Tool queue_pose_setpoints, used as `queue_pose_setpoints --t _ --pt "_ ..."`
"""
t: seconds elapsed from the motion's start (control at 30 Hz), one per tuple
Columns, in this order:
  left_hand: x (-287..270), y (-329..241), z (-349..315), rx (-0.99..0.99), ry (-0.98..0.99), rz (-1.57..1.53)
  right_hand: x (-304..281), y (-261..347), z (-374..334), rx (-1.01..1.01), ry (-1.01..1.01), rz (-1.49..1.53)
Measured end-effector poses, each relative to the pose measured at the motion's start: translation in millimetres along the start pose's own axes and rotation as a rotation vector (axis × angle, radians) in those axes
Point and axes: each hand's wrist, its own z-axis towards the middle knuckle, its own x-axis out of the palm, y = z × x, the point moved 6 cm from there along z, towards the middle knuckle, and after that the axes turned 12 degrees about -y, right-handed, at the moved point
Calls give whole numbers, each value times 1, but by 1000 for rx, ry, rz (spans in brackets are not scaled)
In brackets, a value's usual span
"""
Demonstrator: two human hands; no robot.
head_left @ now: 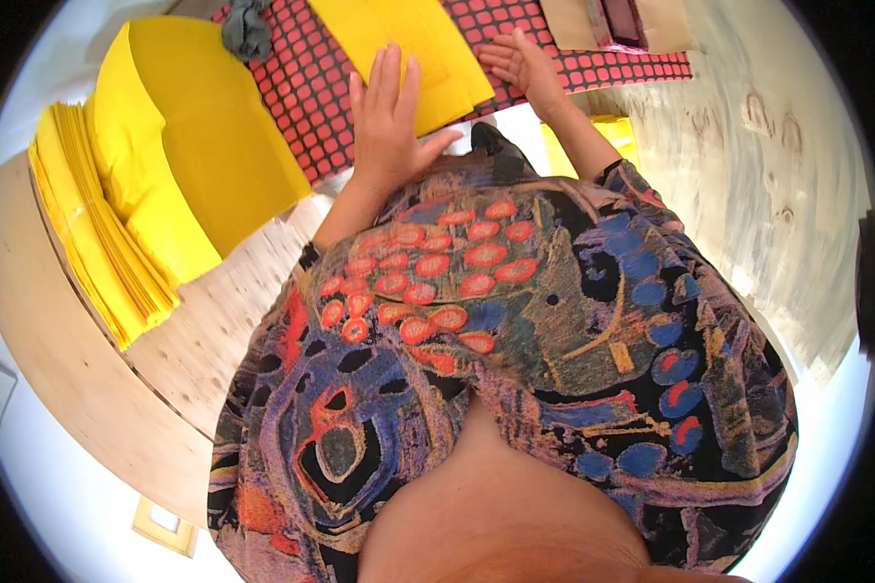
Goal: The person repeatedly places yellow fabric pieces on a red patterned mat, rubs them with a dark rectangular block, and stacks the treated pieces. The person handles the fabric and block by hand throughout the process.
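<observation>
A flat yellow sheet (447,58), perhaps folded paper or cloth, lies on a red-and-black patterned cloth (306,92). My left hand (389,117) is open over the sheet's left edge, fingers stretched toward the far side and thumb pointing right. Whether its palm presses on the sheet I cannot tell. Just right of the sheet, my right hand (523,76) hovers over or rests on the patterned cloth. Its fingers are extended and point left, with nothing visible in them. The far end of the sheet runs out of view.
At left, a thick stack of yellow sheets (107,233) sits on a wooden surface (253,282), with a broad yellow piece (224,136) beside it. A crumpled grey cloth (248,31) lies at the far left. A dark pinkish rectangular object (620,24) rests on brown board (569,24) at far right.
</observation>
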Motion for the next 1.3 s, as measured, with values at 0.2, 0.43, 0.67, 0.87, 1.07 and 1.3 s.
queue_pose_setpoints --t 0.2,0.43,0.67,0.87,1.07,1.3 --pt "-10 -35 2 170 20 -184 -3 5 -3 41 -53 18" --pt "-3 -49 -1 173 90 -265 3 0 -12 -36 -197 13" --pt "-2 -52 1 158 310 -321 7 -8 -86 -289 -252 -257" --pt "-1 -72 17 65 481 -417 -38 -71 -176 -152 -131 -580" --pt "9 -61 25 37 581 -409 -57 -145 -225 -38 -127 -719" --pt "8 -34 42 -25 556 -310 -57 -185 -235 132 -97 -828"
